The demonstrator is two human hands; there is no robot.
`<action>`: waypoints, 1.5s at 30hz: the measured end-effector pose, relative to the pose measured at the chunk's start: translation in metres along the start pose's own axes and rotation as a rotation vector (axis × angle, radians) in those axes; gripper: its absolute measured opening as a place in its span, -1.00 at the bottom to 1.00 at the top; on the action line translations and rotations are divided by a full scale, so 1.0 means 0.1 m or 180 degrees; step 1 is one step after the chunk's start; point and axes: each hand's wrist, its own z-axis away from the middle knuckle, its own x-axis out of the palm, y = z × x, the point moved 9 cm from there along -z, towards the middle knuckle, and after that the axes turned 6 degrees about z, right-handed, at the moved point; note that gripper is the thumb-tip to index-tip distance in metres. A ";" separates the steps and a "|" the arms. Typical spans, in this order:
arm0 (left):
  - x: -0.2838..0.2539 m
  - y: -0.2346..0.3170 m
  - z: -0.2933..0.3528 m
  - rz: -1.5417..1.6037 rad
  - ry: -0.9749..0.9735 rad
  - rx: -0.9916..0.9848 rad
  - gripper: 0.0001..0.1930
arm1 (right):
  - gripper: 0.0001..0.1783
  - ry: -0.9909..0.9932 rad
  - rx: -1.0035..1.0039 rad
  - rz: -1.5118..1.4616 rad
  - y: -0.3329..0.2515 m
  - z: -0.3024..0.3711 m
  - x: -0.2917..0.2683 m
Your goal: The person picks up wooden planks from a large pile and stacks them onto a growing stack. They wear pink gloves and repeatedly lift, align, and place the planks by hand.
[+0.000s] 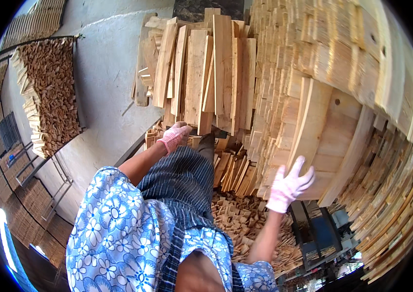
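My right hand (290, 187), in a pale pink glove, is open with fingers spread at the near edge of a tall stack of boards. A wide pale board (321, 126) with a dark knot lies tilted just beyond its fingertips; I cannot tell whether they touch. My left hand (173, 138), in a pink knitted glove, is open below the near ends of a pile of loose planks (194, 78). Its fingers are loosely bent, with nothing seen in them. The planks lie lengthwise away from me, overlapping unevenly.
High stacked boards (284, 63) rise along my right. Offcuts (245, 219) are heaped behind my legs, beside a dark metal frame (316, 228). A rack of wood pieces (53, 92) stands on the grey concrete floor (109, 63) at left, with more stacks beyond.
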 end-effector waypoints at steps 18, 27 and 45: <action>0.74 0.93 -1.24 -0.2682 0.2274 0.1054 0.00 | 0.26 -0.2024 -0.0225 -0.2266 -2.82 -1.31 3.61; 0.86 0.67 -1.76 -0.1661 0.1594 0.0411 -0.02 | -0.19 -0.2250 -0.0007 -0.3141 -2.76 -1.30 3.67; 0.03 1.51 -0.78 -0.0931 0.0519 0.0290 0.23 | 0.03 -0.2940 0.1744 -0.5962 -3.35 -0.43 3.35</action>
